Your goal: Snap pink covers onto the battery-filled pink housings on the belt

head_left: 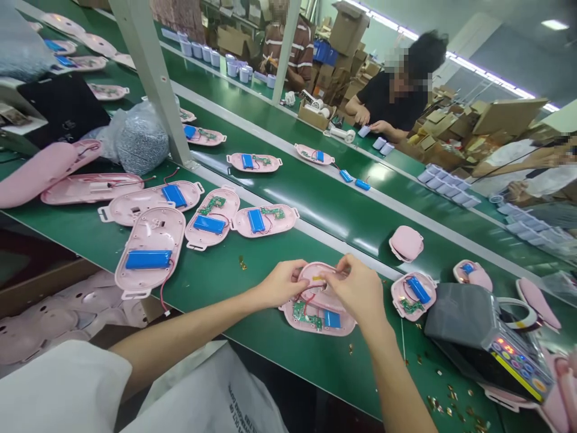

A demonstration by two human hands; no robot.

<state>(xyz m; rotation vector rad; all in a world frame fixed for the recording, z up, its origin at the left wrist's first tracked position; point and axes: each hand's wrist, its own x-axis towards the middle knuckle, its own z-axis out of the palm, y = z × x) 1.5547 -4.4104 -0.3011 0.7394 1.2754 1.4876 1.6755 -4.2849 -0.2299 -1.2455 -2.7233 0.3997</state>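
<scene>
My left hand (285, 284) grips the left edge of a pink shell cover (321, 293), with its fingers pinched on the rim. On the cover's right side, my right hand (354, 282) holds the rim, its thumb near a small yellow strip (318, 278) on the inner face. Tilted, the cover is just above a pink shell base (311, 326) that lies on the green table. The base carries a green circuit board (301, 313) and a blue battery (332, 319). Red wires run between cover and base.
Left lie several open pink shells (265, 221) with batteries. To the right are another open shell (413, 294), a black tape dispenser (478, 331) and scattered small metallic pieces (451, 403). A metal post (153, 78) rises at the left. Across the belt, a person (396, 90) handles lilac parts.
</scene>
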